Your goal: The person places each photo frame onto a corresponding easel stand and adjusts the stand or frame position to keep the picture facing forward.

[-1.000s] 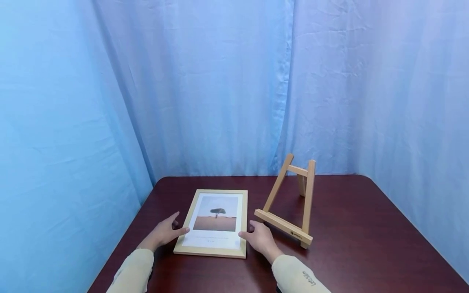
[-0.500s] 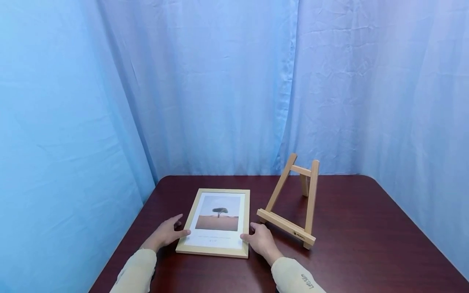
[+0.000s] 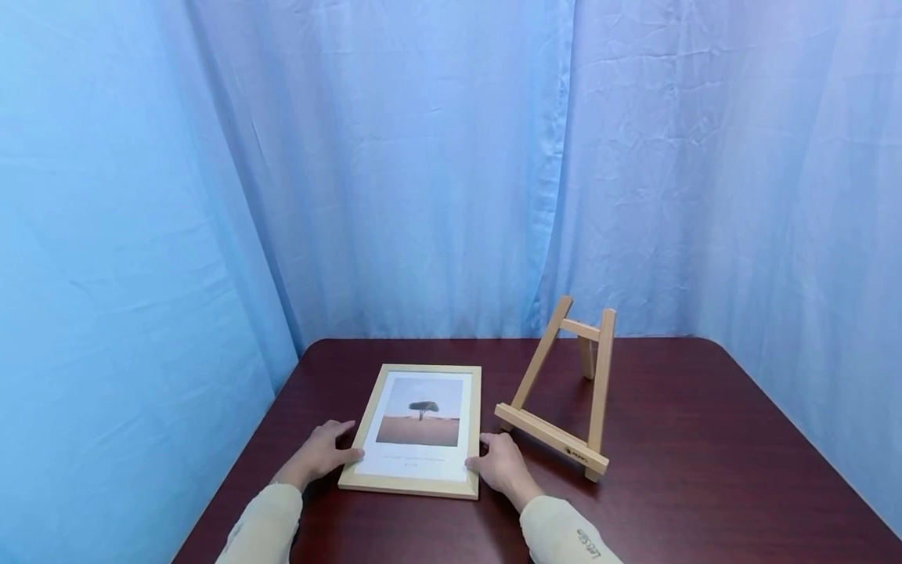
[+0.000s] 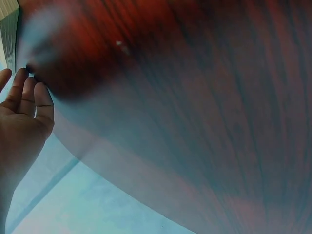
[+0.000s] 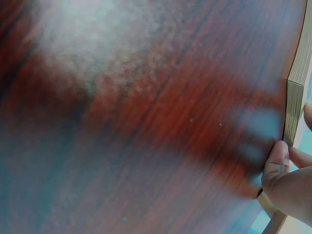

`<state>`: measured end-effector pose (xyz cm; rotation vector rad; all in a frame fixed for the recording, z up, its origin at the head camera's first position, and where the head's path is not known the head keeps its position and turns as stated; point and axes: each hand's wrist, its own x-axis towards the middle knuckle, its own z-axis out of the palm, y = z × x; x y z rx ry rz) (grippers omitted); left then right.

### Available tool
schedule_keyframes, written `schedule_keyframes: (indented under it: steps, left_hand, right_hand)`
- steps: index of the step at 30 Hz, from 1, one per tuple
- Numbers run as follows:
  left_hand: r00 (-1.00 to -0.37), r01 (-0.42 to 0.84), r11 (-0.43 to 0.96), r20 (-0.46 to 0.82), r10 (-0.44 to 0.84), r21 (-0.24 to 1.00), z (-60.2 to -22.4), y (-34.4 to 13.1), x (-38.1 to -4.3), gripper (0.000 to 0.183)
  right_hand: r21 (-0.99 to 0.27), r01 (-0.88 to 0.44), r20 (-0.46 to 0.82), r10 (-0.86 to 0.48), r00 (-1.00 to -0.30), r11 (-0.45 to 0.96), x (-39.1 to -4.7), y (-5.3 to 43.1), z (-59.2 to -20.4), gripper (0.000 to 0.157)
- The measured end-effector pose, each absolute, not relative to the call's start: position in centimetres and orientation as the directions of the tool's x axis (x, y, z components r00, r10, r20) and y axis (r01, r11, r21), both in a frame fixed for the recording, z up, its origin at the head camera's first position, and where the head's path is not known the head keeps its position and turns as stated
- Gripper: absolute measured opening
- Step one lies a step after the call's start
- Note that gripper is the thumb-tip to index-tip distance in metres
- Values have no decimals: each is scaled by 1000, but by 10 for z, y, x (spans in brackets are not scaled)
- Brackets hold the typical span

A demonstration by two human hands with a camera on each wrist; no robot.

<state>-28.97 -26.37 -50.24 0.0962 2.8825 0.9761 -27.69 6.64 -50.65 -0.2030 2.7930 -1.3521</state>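
Note:
On the table lies a pale wooden picture frame (image 3: 410,485) holding a print of a lone tree. My left hand (image 3: 320,452) is at its left side, thumb over the border and fingers extended beside the edge. In the left wrist view, the fingers of the left hand (image 4: 24,112) are loosely bent near the frame's side (image 4: 9,36). My right hand (image 3: 502,464) mirrors it at the right border, thumb on top. The right wrist view has that hand's fingertips (image 5: 279,151) against the frame's side (image 5: 293,109). The frame lies flat.
A small wooden easel (image 3: 550,435) stands just right of the frame, angled, its ledge close to my right hand. The dark red wooden table (image 3: 676,486) has rounded far corners. Blue curtains (image 3: 423,172) hang behind and along both sides.
Both hands have slid slightly toward me along the frame's sides. The left fingers have drawn a little closer to the edge. The view has shifted slightly; frame and easel otherwise look unmoved.

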Motion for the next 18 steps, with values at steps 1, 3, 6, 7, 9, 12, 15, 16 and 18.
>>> schedule_keyframes:
  steps: [1,3,6,7,9,12,15,16,18]
  left_hand:
    - [-993,33,791,-69,95,611,-503,-264,-290,67]
    - [-992,43,786,-65,105,617,-503,-264,-290,64]
    - [-992,49,783,-63,112,620,-505,-264,-289,61]
    - [-991,51,783,-64,115,620,-505,-264,-289,60]
    - [-991,57,785,-63,121,616,-505,-263,-289,58]
    - [-990,57,792,-70,125,608,-506,-263,-289,56]
    - [-988,70,802,-67,136,593,-504,-262,-288,54]
    - [-989,70,804,-67,135,590,-504,-262,-288,54]
    - [-988,76,810,-64,139,581,-502,-262,-288,53]
  right_hand:
    - [-784,-105,30,-132,-991,612,-277,67,-507,44]
    - [-784,-109,33,-134,-990,611,-277,67,-506,44]
    - [-785,-110,30,-140,-990,609,-277,67,-507,45]
    - [-786,-110,28,-143,-989,609,-277,67,-507,45]
    - [-784,-118,28,-155,-987,610,-277,68,-507,44]
    - [-777,-132,27,-177,-984,616,-278,69,-506,43]
    - [-774,-138,24,-189,-982,618,-279,68,-505,43]
    - [-776,-132,18,-188,-982,617,-280,68,-505,43]
    - [-779,-125,10,-186,-982,614,-281,67,-505,43]
